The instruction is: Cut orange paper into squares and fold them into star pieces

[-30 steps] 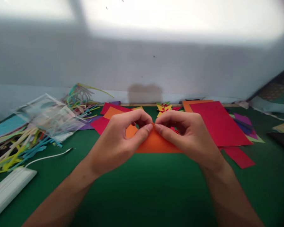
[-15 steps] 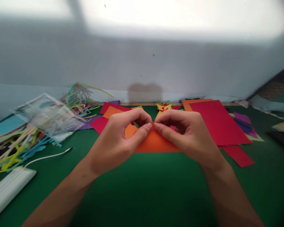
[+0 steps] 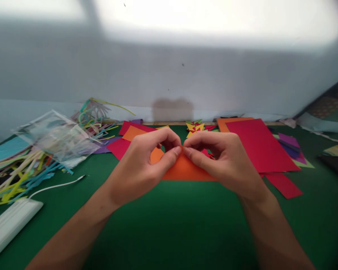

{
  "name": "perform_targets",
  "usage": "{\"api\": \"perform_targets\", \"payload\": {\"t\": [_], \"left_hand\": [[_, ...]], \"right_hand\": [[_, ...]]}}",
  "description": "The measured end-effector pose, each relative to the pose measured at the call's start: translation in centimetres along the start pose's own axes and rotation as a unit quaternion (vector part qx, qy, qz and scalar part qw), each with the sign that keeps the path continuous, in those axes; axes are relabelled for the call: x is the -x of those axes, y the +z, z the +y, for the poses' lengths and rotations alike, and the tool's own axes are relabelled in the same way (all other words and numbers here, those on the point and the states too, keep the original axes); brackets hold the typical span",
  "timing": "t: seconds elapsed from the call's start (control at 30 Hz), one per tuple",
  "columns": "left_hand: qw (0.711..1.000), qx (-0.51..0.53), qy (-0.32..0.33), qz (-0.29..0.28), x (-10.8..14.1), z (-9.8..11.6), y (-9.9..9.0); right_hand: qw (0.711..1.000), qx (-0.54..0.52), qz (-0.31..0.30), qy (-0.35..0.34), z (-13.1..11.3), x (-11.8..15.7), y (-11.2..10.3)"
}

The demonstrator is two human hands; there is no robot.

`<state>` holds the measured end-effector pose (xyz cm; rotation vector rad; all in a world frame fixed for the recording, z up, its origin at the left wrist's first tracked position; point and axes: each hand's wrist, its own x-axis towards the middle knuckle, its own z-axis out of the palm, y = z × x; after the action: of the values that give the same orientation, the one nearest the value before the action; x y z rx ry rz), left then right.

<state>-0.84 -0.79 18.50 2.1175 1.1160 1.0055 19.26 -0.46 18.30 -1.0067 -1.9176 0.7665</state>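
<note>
Together, two hands (image 3: 141,168) (image 3: 224,155) pinch one orange paper sheet (image 3: 186,170).

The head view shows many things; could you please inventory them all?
Held paper: one, orange, centre
Flat pieces: several, red, orange and purple, left of centre
Folded pieces: several, yellow, red and green, back centre
Large sheet: one, red, right
Backing sheet: one, orange, partly under large sheet
Small rectangle: one, red, nearer than large sheet
Small sheets: several, purple, blue, green, far right
Paper strips: many, mixed colours, left
Plastic sleeve: at least one, clear, left
Bar: one, white, near left
Cable: one, white, beyond bar
Flat object: one, black, right edge
Tabletop: one, green, below
Wall: one, grey-white, back
Left hand: one, bare, pinching held paper
Right hand: one, bare, pinching held paper
</note>
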Motion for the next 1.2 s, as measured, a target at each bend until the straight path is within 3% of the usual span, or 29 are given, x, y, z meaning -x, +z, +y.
{"api": "perform_targets", "payload": {"t": [0.67, 1.2], "left_hand": [[0.996, -0.077, 0.017, 0.042, -0.3, -0.6, 0.3], [0.996, -0.074, 0.038, 0.026, -0.5, -1.3, 0.6]], "right_hand": [[0.999, 0.040, -0.018, -0.003, 0.6, -0.3, 0.1], [0.999, 0.029, -0.023, -0.014, 1.1, -0.6, 0.6]]}}
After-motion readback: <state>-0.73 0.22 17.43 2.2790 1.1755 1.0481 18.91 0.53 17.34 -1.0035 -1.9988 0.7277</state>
